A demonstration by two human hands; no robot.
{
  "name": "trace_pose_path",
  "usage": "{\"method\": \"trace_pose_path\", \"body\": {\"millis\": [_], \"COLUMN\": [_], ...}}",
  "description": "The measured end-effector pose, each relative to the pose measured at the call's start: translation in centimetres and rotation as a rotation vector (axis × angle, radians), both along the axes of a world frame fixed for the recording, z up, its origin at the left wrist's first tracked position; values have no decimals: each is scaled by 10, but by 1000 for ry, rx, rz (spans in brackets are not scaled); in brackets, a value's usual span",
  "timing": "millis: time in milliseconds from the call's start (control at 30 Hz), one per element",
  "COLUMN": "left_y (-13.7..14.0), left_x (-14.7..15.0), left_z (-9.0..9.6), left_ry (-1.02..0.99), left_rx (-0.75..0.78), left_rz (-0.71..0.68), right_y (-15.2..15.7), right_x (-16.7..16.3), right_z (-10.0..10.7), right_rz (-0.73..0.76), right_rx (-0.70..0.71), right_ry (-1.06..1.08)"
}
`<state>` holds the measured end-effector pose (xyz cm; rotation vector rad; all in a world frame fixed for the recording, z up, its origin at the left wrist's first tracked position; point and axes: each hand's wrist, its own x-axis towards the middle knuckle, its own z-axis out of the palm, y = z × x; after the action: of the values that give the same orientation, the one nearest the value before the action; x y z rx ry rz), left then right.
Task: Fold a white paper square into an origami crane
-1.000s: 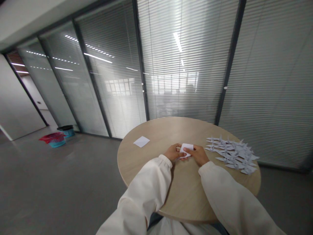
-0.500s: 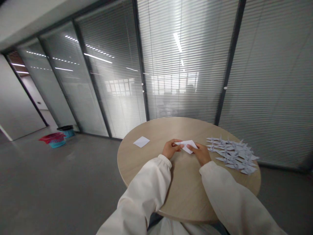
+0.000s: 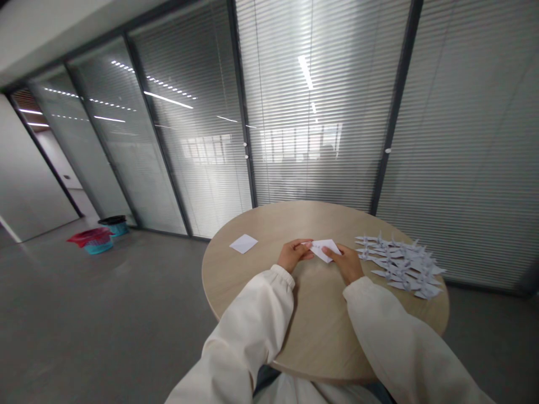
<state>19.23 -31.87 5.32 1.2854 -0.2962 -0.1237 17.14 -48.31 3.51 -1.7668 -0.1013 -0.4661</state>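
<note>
Between my two hands is a folded piece of white paper [image 3: 326, 248], held just above the round table. My left hand [image 3: 295, 253] pinches its left corner between thumb and fingers. On the other side, my right hand [image 3: 346, 261] grips the right part, its thumb lying on top of the paper. The fingers beneath the sheet are hidden. To the left lies a square of white paper [image 3: 243, 243], turned so that a corner points toward me. Many folded paper cranes [image 3: 404, 264] stand in a close group to the right of my right hand.
The round wooden table [image 3: 322, 325] reaches from my lap almost to a glass partition with blinds [image 3: 315, 168]. On the floor at left stand a blue bin with a red liner [image 3: 96, 242] and another with a black liner [image 3: 115, 225].
My left hand has shifted slightly left along the paper's corner, its thumb drawn back a little. The right hand keeps nearly the same hold; the cranes and the loose square have not moved.
</note>
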Motion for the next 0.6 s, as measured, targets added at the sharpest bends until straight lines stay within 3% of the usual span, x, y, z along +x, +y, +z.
{"method": "trace_pose_path", "body": {"millis": [200, 600], "left_y": [2, 3], "left_x": [2, 2], "left_z": [0, 1], "left_ry": [34, 47], "left_rx": [-79, -65], "left_rz": [45, 71], "right_y": [-1, 1], "right_x": [1, -2], "right_z": [-2, 3], "right_rz": [-20, 9], "right_rx": [2, -1], "right_ry": [-8, -17]}}
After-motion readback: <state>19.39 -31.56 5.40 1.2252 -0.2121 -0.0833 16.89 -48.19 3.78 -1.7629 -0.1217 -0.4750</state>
